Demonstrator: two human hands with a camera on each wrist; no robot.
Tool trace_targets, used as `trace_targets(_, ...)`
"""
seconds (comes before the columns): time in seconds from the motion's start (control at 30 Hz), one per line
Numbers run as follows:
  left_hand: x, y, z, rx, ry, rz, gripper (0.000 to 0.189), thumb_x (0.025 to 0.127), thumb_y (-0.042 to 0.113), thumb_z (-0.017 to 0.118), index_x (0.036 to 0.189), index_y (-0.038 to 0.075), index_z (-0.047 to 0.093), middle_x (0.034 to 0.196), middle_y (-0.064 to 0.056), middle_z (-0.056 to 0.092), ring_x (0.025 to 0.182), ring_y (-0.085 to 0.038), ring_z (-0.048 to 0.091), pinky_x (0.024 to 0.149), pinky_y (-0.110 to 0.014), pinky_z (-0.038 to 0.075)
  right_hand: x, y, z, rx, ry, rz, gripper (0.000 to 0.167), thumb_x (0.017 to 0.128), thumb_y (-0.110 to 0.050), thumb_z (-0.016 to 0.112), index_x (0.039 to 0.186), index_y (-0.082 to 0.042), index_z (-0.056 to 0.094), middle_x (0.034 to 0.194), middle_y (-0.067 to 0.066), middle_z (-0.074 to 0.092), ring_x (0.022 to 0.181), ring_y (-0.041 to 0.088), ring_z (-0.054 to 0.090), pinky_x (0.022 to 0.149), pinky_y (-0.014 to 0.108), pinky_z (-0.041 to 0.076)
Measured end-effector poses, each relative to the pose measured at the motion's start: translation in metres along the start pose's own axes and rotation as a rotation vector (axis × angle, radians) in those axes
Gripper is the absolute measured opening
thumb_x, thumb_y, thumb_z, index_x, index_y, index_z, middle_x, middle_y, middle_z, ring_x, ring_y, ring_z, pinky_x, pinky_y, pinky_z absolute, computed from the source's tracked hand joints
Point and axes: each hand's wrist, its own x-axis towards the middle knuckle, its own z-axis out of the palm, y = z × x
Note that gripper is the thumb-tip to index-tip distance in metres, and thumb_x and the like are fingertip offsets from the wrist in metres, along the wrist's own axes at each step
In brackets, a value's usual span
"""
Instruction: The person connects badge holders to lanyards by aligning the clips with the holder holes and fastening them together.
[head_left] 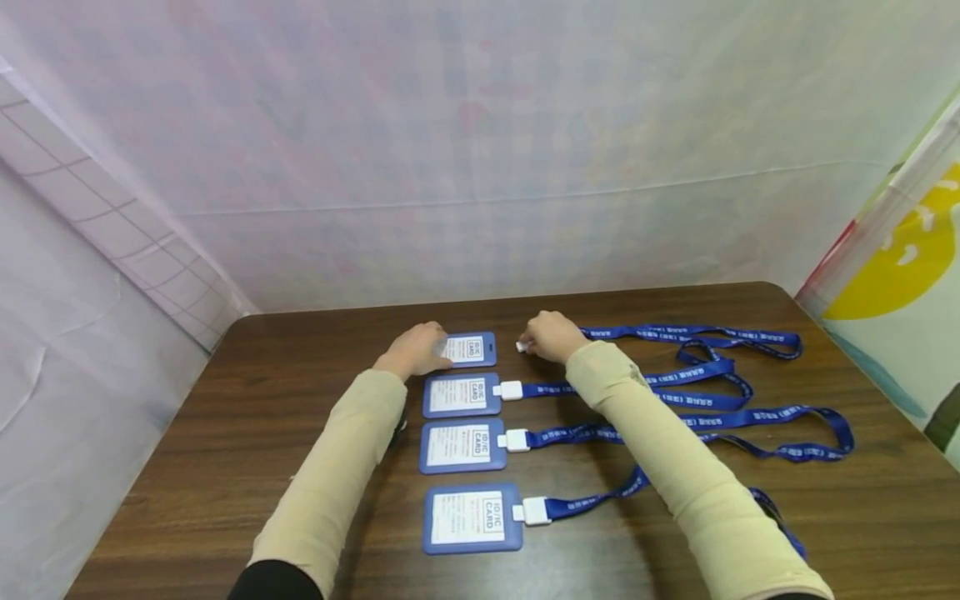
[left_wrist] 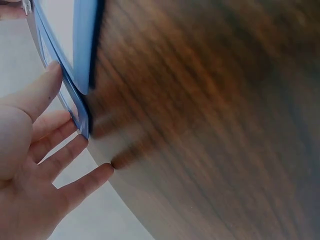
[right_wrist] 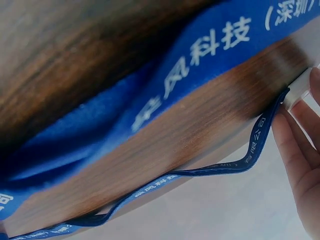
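My left hand (head_left: 415, 348) holds a blue ID card holder (head_left: 472, 350) by its left end, at the back of the table. In the left wrist view the thumb lies along one long edge of that holder (left_wrist: 75, 107) and fingers touch the other; the little finger stands apart. Across a small gap, my right hand (head_left: 553, 336) pinches the white clip (head_left: 521, 347) of a blue lanyard (head_left: 675, 333). The right wrist view shows this clip (right_wrist: 298, 91) between thumb and fingers, its strap trailing off. Holder and clip are apart; the holder's slot faces the clip.
Nearer me lie three more card holders (head_left: 461, 395), (head_left: 462, 446), (head_left: 472, 518) in a column, each joined by a white clip to a blue lanyard (head_left: 810, 450) stretching right. My right forearm passes over these straps. A pale curtain (head_left: 480, 167) hangs behind the brown table (head_left: 247, 417).
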Motion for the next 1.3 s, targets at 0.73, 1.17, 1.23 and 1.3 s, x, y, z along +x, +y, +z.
trace_targets(0.73, 0.0009, -0.0002, 0.0021, -0.022, -0.005, -0.053, 0.055, 0.08, 0.032, 0.069, 0.122, -0.001, 0.054, 0.127, -0.017, 0.049, 0.118, -0.031, 0.044, 0.1, -0.041, 0.035, 0.0012, -0.0028, 0.0038, -0.044, 0.028, -0.007, 0.011, 0.081, -0.014, 0.068, 0.089, -0.007, 0.073, 0.083, 0.006, 0.068, 0.076, 0.022, 0.064, 0.071, 0.032, 0.053)
trace_targets(1.17, 0.0017, 0.0022, -0.0005, -0.009, -0.004, -0.061, 0.054, 0.079, 0.032, 0.07, 0.12, 0.0, 0.056, 0.123, -0.016, 0.052, 0.115, -0.03, 0.047, 0.098, -0.041, 0.037, 0.0028, -0.0045, 0.0047, -0.065, 0.032, -0.011, 0.011, 0.082, -0.017, 0.067, 0.083, -0.007, 0.072, 0.076, 0.004, 0.066, 0.069, 0.02, 0.062, 0.066, 0.031, 0.053)
trace_targets(1.23, 0.0016, 0.0024, -0.0007, -0.009, -0.003, -0.06, 0.054, 0.079, 0.032, 0.07, 0.12, 0.0, 0.056, 0.123, -0.016, 0.052, 0.115, -0.031, 0.047, 0.098, -0.041, 0.037, 0.0029, -0.0047, 0.0049, -0.062, 0.037, -0.015, 0.011, 0.082, -0.017, 0.067, 0.083, -0.007, 0.072, 0.076, 0.004, 0.066, 0.069, 0.02, 0.062, 0.065, 0.031, 0.053)
trace_targets(1.3, 0.0015, 0.0026, -0.0006, -0.01, 0.001, -0.06, 0.054, 0.079, 0.032, 0.071, 0.12, 0.0, 0.057, 0.123, -0.016, 0.052, 0.115, -0.031, 0.047, 0.098, -0.041, 0.037, 0.0033, -0.0045, 0.0056, -0.061, 0.042, -0.018, 0.011, 0.082, -0.017, 0.068, 0.084, -0.008, 0.072, 0.076, 0.004, 0.066, 0.069, 0.02, 0.062, 0.065, 0.031, 0.053)
